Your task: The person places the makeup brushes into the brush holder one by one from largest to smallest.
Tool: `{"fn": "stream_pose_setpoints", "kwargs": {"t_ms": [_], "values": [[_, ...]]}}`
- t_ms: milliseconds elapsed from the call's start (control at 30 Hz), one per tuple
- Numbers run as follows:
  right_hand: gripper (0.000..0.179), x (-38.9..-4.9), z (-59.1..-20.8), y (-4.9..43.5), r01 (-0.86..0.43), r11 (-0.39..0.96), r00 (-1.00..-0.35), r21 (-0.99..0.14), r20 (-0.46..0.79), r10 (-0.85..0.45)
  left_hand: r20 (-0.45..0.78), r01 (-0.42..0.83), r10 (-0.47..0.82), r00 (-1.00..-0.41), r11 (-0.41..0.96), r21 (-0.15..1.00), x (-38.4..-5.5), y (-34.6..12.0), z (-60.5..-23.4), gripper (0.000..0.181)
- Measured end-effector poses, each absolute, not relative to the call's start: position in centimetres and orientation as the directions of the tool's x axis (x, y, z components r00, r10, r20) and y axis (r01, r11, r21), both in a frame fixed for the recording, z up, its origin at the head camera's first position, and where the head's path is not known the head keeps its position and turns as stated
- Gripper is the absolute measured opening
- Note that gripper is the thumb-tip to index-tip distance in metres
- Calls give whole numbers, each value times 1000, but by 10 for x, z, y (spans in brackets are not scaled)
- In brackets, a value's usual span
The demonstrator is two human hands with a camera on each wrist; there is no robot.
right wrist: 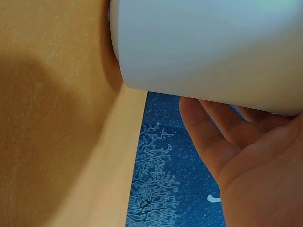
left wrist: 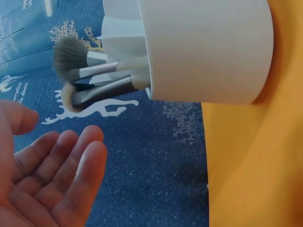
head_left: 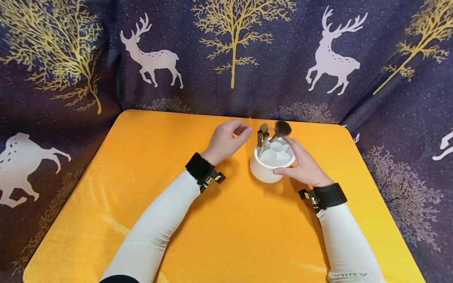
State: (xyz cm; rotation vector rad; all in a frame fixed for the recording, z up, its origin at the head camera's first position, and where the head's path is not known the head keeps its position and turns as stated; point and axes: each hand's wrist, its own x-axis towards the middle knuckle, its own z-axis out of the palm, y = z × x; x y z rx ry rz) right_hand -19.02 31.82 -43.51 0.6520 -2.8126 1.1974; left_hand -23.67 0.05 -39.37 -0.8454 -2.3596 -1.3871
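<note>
A white round makeup brush holder with a petal-shaped divided top stands on the table. Several makeup brushes lean in its left and back compartments, bristles up; the largest has a wide dark head. My right hand holds the holder from the right, thumb at the front and fingers round the far side. In the right wrist view those fingers lie against the white wall. My left hand hovers left of the brushes, fingers loosely bent, holding nothing. The left wrist view shows a gap between its fingertips and the brush heads.
An orange cloth covers the table. Behind it and at both sides hangs a dark blue curtain printed with deer and trees, close to the table's back edge.
</note>
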Motion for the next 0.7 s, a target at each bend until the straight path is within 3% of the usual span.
{"fn": "stream_pose_setpoints", "kwargs": {"t_ms": [700], "values": [[121, -190, -435, 318, -363, 625, -919, -691, 156, -361, 433, 523, 294, -852, 455, 721, -236, -46, -408, 15]]}}
